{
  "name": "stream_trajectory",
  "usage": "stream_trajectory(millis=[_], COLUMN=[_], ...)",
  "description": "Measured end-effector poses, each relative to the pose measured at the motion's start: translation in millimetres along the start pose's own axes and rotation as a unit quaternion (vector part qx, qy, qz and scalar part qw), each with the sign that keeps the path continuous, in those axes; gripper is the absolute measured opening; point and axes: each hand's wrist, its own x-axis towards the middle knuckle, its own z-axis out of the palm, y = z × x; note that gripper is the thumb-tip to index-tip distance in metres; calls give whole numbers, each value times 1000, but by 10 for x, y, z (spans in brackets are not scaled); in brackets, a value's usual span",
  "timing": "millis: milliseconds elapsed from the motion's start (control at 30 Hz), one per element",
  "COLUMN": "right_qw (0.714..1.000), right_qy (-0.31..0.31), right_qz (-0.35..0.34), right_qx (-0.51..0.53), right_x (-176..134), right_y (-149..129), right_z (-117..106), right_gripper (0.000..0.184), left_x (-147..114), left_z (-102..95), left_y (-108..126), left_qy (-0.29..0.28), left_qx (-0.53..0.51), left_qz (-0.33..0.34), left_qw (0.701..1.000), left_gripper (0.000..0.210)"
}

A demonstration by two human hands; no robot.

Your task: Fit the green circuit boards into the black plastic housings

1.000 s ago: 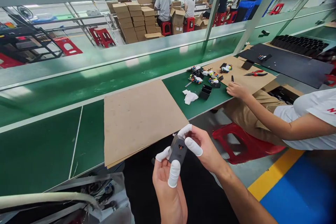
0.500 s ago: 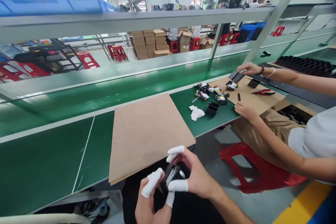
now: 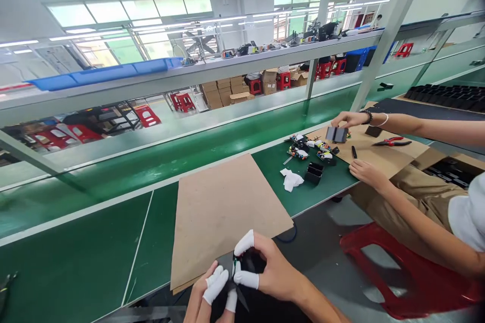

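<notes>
Low in the head view, both my hands wear white finger cots and hold a black plastic case (image 3: 226, 261) over my lap, just off the front edge of a brown cardboard sheet (image 3: 227, 212). My left hand (image 3: 208, 298) is closed around the case's left side, with the fingertips pressed on it. Thumb and fingers of my right hand (image 3: 273, 267) pinch the case's right edge, where a thin strip of green and white shows. A dark pointed flap hangs below the fingers. The inside of the case is mostly hidden.
On the green bench (image 3: 87, 247) lie several circuit boards (image 3: 299, 149), a white cloth-like scrap (image 3: 291, 180) and a black housing (image 3: 314, 173). At right, a co-worker's hand (image 3: 350, 119) holds another dark housing, near red-handled pliers (image 3: 392, 142). A red stool (image 3: 359, 242) stands below.
My view has tilted up. The case has turned in my hands, now showing a flat dark side and a flap. The co-worker's far hand has raised a dark housing.
</notes>
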Motion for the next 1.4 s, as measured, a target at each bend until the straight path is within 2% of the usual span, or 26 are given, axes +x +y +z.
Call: stream_trajectory(millis=[133,167,233,367,500,633,767,900,1000,1167,1300,1400], right_qw=[998,997,997,999,998,993,988,982,978,970,968,966], right_qy=[-48,-49,-42,-25,27,80,99,103,106,120,107,92], right_qz=[-1,-4,-12,-12,0,3,-4,-10,-7,-4,-11,-18], right_qx=[-49,-55,-56,-45,-53,-83,-122,-160,-182,-212,-227,-239], right_x=[287,380,586,981,1166,1167,1131,1102,1099,1121,1127,1118], right_y=[35,69,162,419,693,838,785,686,667,692,681,647], right_z=[-268,-337,-479,-751,-915,-940,-929,-931,-924,-899,-893,-892], right_gripper=[34,37,42,48,46,41,40,42,41,39,39,45], left_x=[435,566,823,1223,1441,1514,1520,1490,1413,1285,1424,1614], left_z=[43,85,229,712,1197,1462,1532,1551,1613,1726,1697,1659], left_y=[-153,-201,-312,-582,-847,-1038,-1158,-1222,-1226,-1127,-1016,-945], left_qy=[-115,-151,-189,-220,-241,-264,-280,-290,-285,-286,-365,-441], left_qx=[37,58,103,107,71,33,19,21,41,77,79,69], left_qz=[126,156,198,254,298,327,321,286,231,129,115,129], left_qw=[985,974,956,936,921,907,905,913,929,947,921,886], left_gripper=[36,37,38,33,33,31,31,31,38,64,76,54])
